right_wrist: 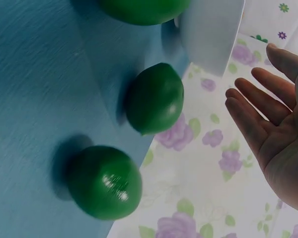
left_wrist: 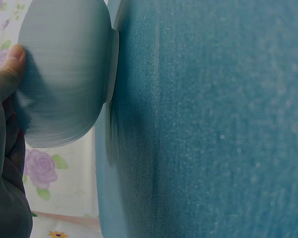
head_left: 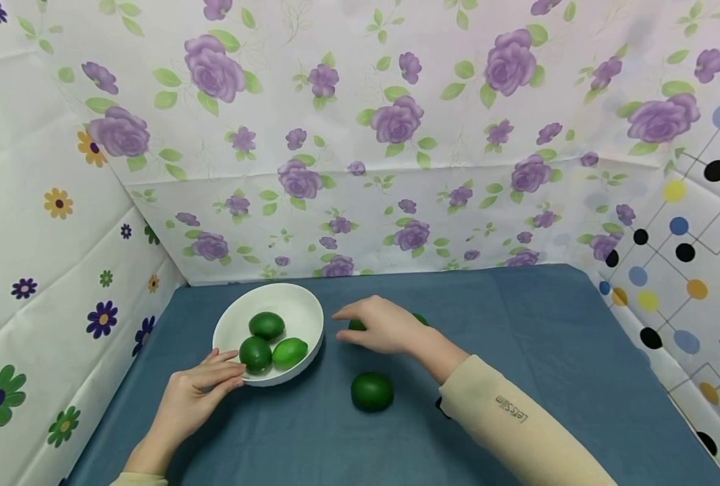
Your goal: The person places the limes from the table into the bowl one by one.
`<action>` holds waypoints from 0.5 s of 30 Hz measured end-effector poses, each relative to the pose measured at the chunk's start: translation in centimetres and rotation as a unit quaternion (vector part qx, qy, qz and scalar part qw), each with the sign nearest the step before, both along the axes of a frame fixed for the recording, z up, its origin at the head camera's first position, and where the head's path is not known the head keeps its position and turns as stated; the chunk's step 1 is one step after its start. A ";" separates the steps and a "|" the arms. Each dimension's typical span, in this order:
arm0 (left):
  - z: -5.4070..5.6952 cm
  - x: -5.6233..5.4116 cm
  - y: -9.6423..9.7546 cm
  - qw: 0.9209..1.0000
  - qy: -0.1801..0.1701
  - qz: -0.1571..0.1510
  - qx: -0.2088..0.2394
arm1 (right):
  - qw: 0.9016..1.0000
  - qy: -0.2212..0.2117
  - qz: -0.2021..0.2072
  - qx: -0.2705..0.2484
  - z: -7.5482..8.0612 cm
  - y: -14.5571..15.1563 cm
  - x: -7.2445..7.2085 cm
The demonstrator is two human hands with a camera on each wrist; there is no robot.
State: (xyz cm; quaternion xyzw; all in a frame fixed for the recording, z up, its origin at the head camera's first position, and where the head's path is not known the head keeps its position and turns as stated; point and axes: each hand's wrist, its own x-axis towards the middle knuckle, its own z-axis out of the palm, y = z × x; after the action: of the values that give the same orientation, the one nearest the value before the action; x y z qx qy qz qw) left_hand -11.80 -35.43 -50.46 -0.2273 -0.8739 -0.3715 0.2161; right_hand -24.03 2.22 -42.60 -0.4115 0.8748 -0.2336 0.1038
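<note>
A white bowl (head_left: 299,307) stands on the left part of the table with three green limes inside, one lime (head_left: 290,352) paler than the others. My left hand (head_left: 192,395) holds the bowl's near left rim, and its thumb lies against the outer wall in the left wrist view. To the right of the bowl, my right hand (head_left: 384,325) hovers with fingers extended and nothing in its grasp. Beneath it, a lime (head_left: 356,325) and another lime (head_left: 421,318) are partly hidden. Nearer the front lies a third loose lime (head_left: 372,391). All three loose limes show in the right wrist view.
A blue cloth (head_left: 518,324) covers the table. Flowered sheets (head_left: 360,202) hang along its back and left side, and a dotted sheet (head_left: 688,270) borders the right. The right forearm sleeve (head_left: 512,418) crosses over the table's right front.
</note>
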 end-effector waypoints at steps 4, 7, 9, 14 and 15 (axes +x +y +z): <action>0.0 0.0 0.0 1.000 0.001 -0.003 0.003 | 1.000 -0.007 -0.010 -0.010 -0.2 1.2 0.2; -0.1 0.0 0.0 1.000 -0.001 -0.004 0.005 | 1.000 -0.011 -0.017 -0.020 -0.5 2.2 0.3; -0.1 0.0 0.0 1.000 -0.001 -0.005 0.006 | 0.999 -0.013 -0.023 -0.027 -0.7 2.8 0.3; -0.2 -0.1 0.0 1.000 0.013 -0.012 0.011 | 0.998 -0.009 -0.040 -0.036 -1.1 4.3 0.4; -0.2 -0.1 0.0 1.000 0.018 -0.014 0.012 | 0.998 -0.006 -0.043 -0.036 -1.2 4.6 0.4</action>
State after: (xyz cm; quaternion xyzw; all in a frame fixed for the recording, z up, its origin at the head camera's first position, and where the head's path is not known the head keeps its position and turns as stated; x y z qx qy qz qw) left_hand -11.92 -35.40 -50.68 -0.2433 -0.8621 -0.3808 0.2293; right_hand -23.61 6.82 -43.76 -0.3752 0.8821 -0.2720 0.0842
